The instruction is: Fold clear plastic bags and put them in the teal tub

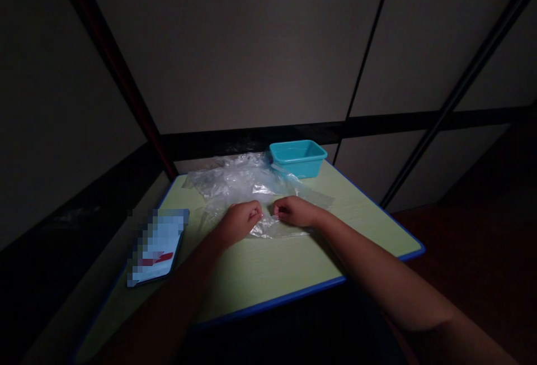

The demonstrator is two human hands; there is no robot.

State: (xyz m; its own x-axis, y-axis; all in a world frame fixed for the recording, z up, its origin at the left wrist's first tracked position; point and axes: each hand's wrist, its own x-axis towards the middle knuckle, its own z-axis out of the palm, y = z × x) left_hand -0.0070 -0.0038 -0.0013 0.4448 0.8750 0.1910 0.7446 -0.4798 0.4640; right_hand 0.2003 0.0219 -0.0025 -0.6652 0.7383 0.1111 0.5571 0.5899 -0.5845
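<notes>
Film point(237, 179): clear, thin, wrinkled, glinting, spread loosely over table point(272, 270).

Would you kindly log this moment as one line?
left hand: pinching clear plastic | right hand: pinching clear plastic | teal container: far end of table | lit-screen device: left side of table

The person's left hand point(243, 221) and right hand point(297, 212) are both uncovered, with rounded backs and smooth contours. Each narrows at the wrist before the forearms broaden gradually. The right forearm point(373, 250) is bare along its whole visible length, smooth in outline, and a fold of skin marks the elbow point(444, 320). The left forearm point(184, 281) is bare too, though deep shadow blurs its outline toward the elbow. Whatever clothing covers the torso and lap is too dark to distinguish.
</notes>
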